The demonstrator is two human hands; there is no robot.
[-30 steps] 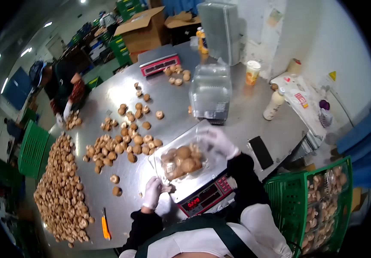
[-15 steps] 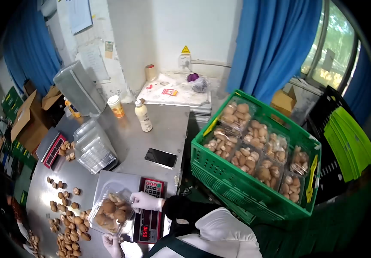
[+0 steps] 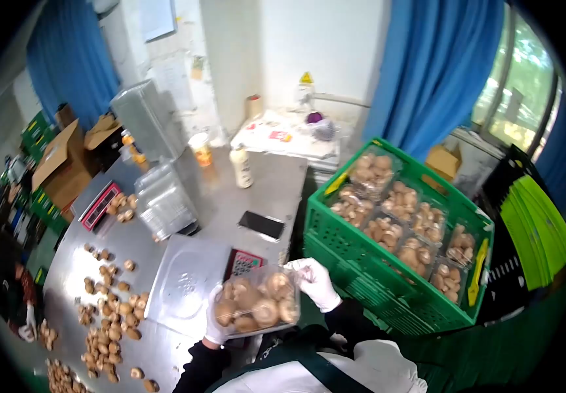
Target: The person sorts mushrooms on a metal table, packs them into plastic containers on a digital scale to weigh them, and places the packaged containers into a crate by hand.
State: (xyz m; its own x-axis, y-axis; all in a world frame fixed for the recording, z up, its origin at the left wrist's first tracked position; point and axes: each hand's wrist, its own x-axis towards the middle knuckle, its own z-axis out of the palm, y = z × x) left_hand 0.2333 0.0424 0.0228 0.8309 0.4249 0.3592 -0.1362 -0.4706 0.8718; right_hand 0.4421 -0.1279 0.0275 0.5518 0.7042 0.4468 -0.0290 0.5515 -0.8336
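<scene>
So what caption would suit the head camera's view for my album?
Gloved hands hold a clear box of mushrooms beside a green crate of packed boxes.

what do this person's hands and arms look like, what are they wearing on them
Both the left hand and the right hand wear thin white gloves. The black sleeves reach down to the wrists, with white clothing around the shoulder.
</scene>
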